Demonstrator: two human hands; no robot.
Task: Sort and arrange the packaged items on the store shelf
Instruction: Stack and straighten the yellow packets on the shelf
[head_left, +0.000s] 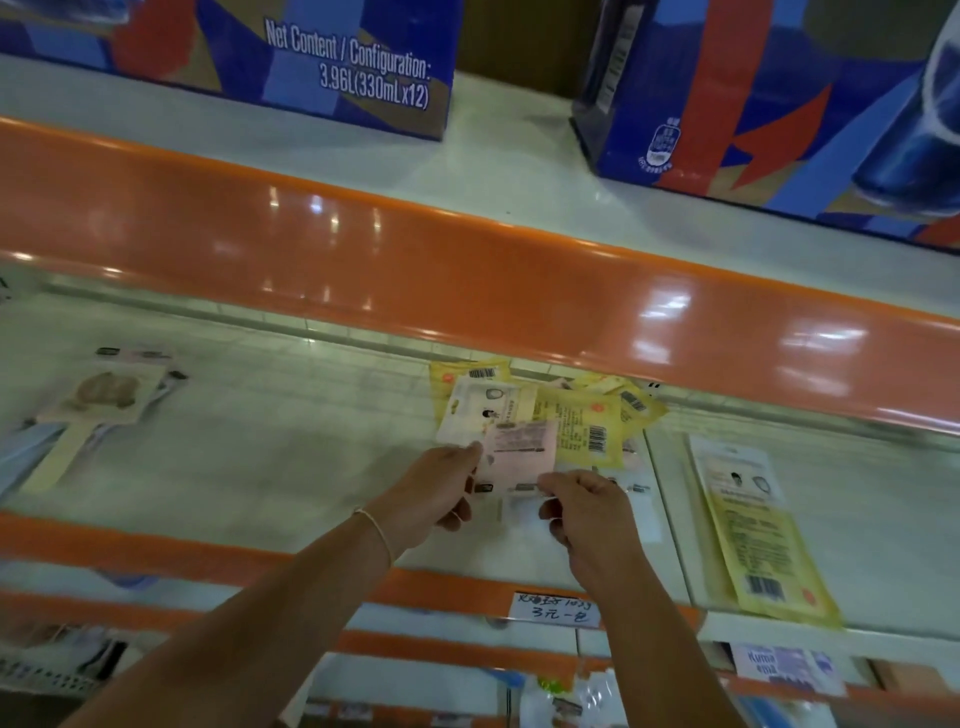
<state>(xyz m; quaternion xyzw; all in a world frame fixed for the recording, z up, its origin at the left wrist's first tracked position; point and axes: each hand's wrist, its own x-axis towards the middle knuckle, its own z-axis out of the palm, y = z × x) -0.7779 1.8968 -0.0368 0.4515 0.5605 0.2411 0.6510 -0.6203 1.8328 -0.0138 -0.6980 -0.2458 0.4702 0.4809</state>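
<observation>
A loose pile of flat yellow packets (587, 423) lies at the middle of the white shelf (291, 441), under the orange lip of the shelf above. My left hand (441, 493) pinches the left edge of a pink and white packet (519, 449) at the front of the pile. My right hand (587, 512) grips a clear packet (519, 512) just below it. Both hands are close together over the shelf. One yellow packet (753, 525) lies alone to the right. A small heap of pale packets (104, 395) sits at the far left.
The orange shelf lip (467, 280) hangs low over the pile. Blue drink cartons (332, 57) stand on the shelf above. A handwritten price tag (556, 608) is on the front rail. A clear divider (667, 514) separates the right section. More packets lie on the lower shelf.
</observation>
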